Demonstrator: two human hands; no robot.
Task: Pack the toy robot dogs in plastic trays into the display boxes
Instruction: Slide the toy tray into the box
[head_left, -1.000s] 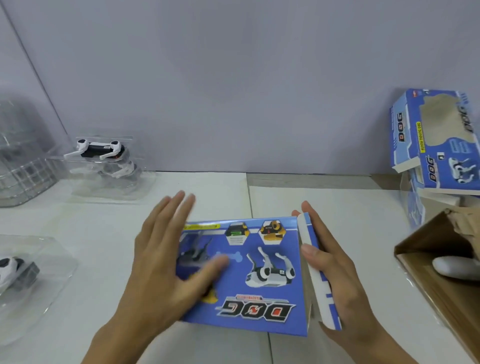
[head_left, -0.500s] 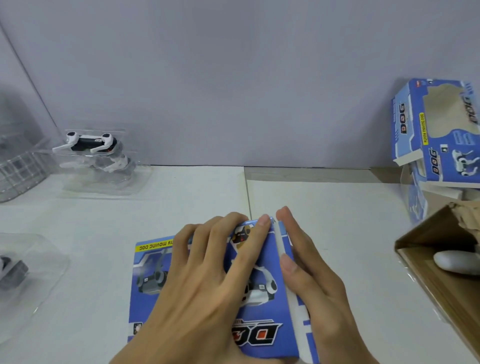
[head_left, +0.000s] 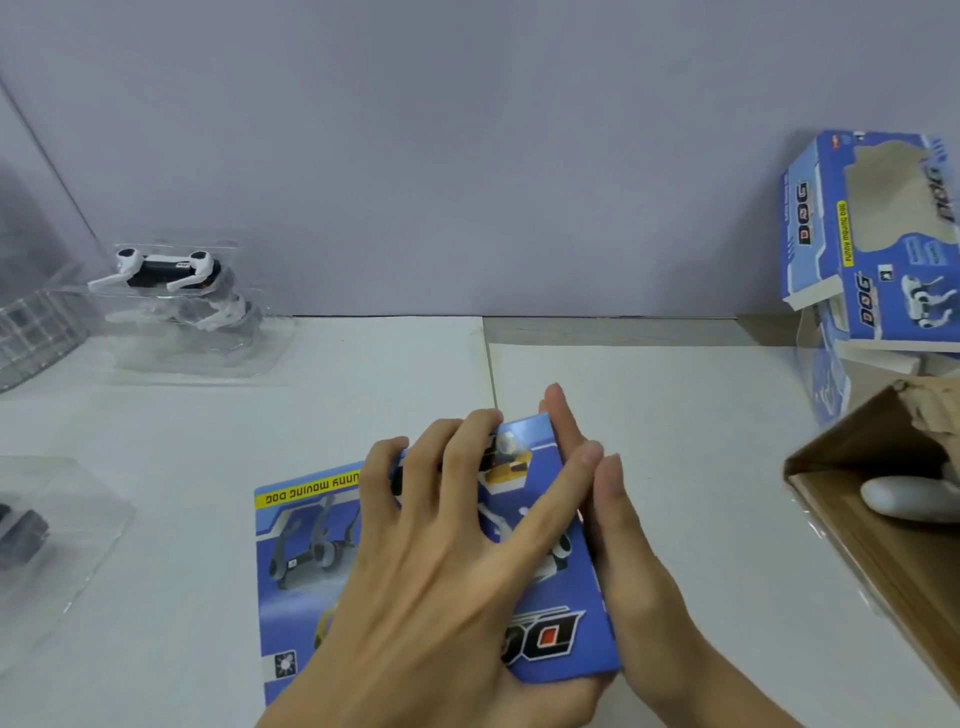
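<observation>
A: Head view: where are your hands?
B: Your left hand (head_left: 441, 561) lies flat, fingers spread, on the blue display box (head_left: 311, 561) at the counter's (head_left: 675, 441) near edge. Your right hand (head_left: 618, 545) presses straight-fingered against its right side.
A: And the dogs?
B: One toy robot dog in its tray (head_left: 171, 291) sits at the far left corner.

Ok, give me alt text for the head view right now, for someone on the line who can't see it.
Two bare hands work a blue display box on a white table: the left hand lies spread across its top, and the right hand presses flat against its right side. Toy dogs in clear trays wait far left; more blue boxes are stacked at right.
</observation>
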